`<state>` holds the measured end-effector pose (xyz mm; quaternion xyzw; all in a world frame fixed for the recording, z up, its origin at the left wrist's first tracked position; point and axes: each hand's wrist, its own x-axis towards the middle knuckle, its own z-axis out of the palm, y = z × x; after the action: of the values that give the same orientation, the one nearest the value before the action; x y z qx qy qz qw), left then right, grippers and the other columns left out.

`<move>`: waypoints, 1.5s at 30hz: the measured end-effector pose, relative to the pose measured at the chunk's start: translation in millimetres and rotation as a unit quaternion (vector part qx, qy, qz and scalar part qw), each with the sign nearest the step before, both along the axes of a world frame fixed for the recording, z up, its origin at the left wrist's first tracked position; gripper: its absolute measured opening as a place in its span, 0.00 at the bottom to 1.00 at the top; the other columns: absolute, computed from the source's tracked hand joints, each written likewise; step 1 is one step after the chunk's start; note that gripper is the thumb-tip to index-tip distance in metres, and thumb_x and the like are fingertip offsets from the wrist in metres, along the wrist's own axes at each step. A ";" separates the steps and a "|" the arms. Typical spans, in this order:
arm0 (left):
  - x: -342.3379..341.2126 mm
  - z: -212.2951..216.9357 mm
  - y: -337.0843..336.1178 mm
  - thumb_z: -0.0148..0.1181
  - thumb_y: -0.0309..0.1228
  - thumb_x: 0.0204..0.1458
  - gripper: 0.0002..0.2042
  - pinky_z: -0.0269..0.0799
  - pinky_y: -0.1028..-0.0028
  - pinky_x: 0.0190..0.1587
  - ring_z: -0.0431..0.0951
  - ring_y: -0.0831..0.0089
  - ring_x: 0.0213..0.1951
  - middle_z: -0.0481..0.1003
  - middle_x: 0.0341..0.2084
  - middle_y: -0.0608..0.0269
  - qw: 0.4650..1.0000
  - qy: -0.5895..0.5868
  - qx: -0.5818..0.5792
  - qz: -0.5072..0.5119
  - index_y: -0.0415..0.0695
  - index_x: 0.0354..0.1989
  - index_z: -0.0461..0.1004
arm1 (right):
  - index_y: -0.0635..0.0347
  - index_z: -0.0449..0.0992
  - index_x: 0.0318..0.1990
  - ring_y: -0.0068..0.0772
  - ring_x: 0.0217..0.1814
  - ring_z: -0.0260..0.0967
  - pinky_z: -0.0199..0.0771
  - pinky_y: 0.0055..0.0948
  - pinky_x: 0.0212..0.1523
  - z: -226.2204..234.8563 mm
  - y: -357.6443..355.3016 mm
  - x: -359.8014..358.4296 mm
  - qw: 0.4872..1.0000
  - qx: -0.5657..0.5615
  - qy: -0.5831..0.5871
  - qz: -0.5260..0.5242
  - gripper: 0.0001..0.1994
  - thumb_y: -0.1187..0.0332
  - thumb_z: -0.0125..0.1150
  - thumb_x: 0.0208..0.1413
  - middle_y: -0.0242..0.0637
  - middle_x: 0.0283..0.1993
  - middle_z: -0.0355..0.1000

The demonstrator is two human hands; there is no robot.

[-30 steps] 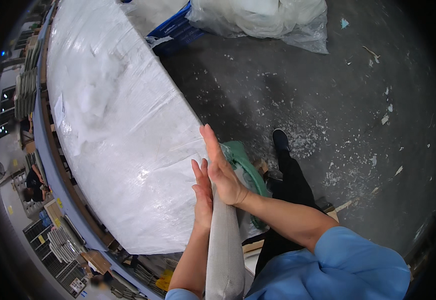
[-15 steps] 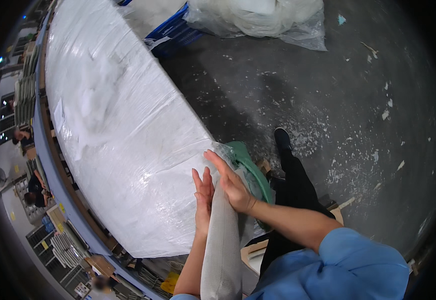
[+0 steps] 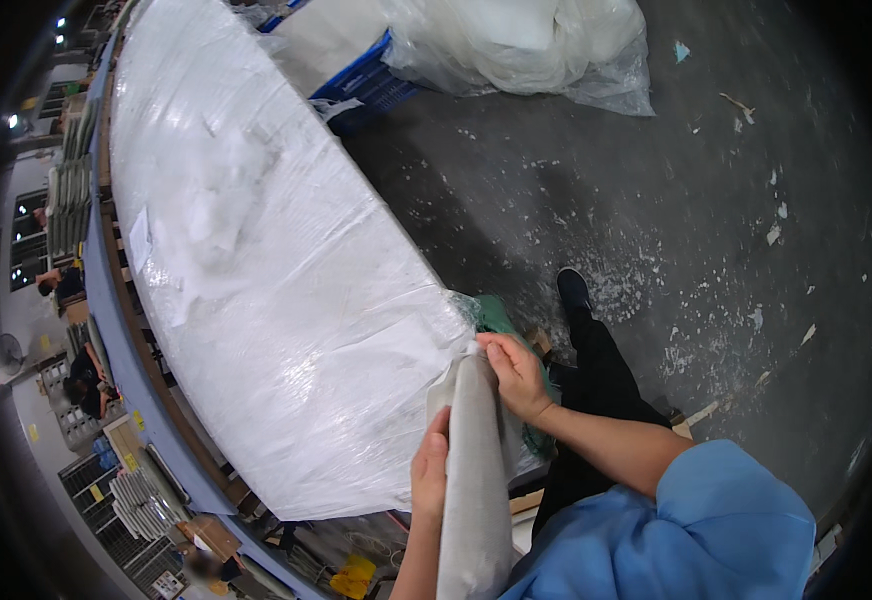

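A long, plump grey-white fabric cushion (image 3: 476, 480) stands before me, running from the lower edge up to the table corner. At its far end, a bit of white filling or cloth (image 3: 472, 348) shows where the fingers of my right hand (image 3: 518, 378) are closed on the cushion's end. My left hand (image 3: 430, 468) lies along the cushion's left side, fingers together against a pale flap; its grip is partly hidden. Behind the cushion is the plastic-wrapped white table (image 3: 336, 300), with a green cloth or bag (image 3: 496, 315) at its corner.
Loose white fluff (image 3: 221, 200) is heaped on the table. Beyond its right edge stand a blue crate (image 3: 371, 85) and a big clear plastic bag (image 3: 536, 50) of white material. White scraps litter the grey floor (image 3: 676, 250). Far left, people work near stacked cushions (image 3: 68, 210).
Both hands have gone from flat palms at the cushion's top to closer holds: the right closed on its end, the left lower along its side. White material now shows at the tip.
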<state>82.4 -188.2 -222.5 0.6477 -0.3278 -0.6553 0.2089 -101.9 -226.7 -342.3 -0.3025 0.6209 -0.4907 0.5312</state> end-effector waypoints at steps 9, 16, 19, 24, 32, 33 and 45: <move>-34.3 101.3 32.6 0.42 0.47 0.78 0.31 0.54 0.66 0.77 0.66 0.60 0.74 0.67 0.73 0.50 0.984 0.173 0.021 -0.030 0.34 0.77 0.61 | 0.61 0.75 0.65 0.46 0.62 0.75 0.72 0.45 0.66 -1.6 65.8 0.0 0.938 0.291 -0.147 -0.113 0.35 0.38 0.59 0.67 0.49 0.62 0.76; -35.4 187.3 17.6 0.44 0.44 0.76 0.27 0.65 0.66 0.70 0.76 0.65 0.66 0.75 0.68 0.51 0.918 -0.058 -0.244 -0.308 0.42 0.77 0.65 | 0.59 0.77 0.66 0.44 0.64 0.73 0.70 0.45 0.68 91.7 16.6 -22.9 0.888 0.164 -0.393 -0.173 0.37 0.34 0.58 0.66 0.47 0.64 0.77; -38.4 251.5 35.8 0.56 0.37 0.69 0.28 0.67 0.62 0.70 0.77 0.57 0.65 0.74 0.67 0.48 0.955 0.032 -0.211 -0.208 0.43 0.76 0.65 | 0.65 0.78 0.64 0.41 0.62 0.73 0.69 0.39 0.67 171.8 -11.2 -30.8 0.936 0.077 -0.313 -0.144 0.37 0.36 0.56 0.68 0.48 0.62 0.77; -34.7 276.1 56.4 0.59 0.33 0.64 0.34 0.64 0.63 0.72 0.71 0.57 0.69 0.68 0.71 0.45 0.928 0.101 -0.219 -0.283 0.42 0.79 0.58 | 0.60 0.81 0.52 0.25 0.48 0.71 0.70 0.31 0.52 241.7 1.5 -52.3 0.962 -0.085 -0.164 -0.200 0.27 0.42 0.58 0.70 0.32 0.45 0.78; 15.4 287.2 93.6 0.64 0.26 0.56 0.47 0.59 0.63 0.75 0.61 0.58 0.75 0.59 0.76 0.41 0.913 0.105 -0.197 -0.342 0.39 0.83 0.45 | 0.61 0.80 0.52 0.20 0.46 0.68 0.69 0.26 0.51 259.5 56.0 -18.1 0.971 -0.173 -0.065 -0.152 0.22 0.48 0.55 0.74 0.29 0.41 0.76; 23.1 288.8 100.7 0.64 0.26 0.55 0.48 0.58 0.63 0.75 0.60 0.58 0.76 0.58 0.77 0.40 0.914 0.104 -0.202 -0.335 0.39 0.83 0.43 | 0.61 0.81 0.52 0.21 0.48 0.70 0.70 0.25 0.53 265.4 61.0 -6.1 0.970 -0.193 -0.057 -0.133 0.21 0.50 0.57 0.74 0.30 0.42 0.77; 16.2 319.3 146.4 0.62 0.21 0.51 0.50 0.60 0.62 0.74 0.62 0.55 0.75 0.59 0.75 0.36 0.935 0.036 -0.274 -0.222 0.36 0.84 0.43 | 0.64 0.80 0.49 0.27 0.45 0.74 0.73 0.29 0.47 339.2 96.7 31.4 0.943 -0.323 -0.079 -0.010 0.17 0.56 0.63 0.71 0.37 0.44 0.78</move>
<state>98.6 -41.8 96.8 0.4517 -0.6221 -0.5931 0.2391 -70.6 -129.9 -3.1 -0.4120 0.3884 -0.6921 0.4476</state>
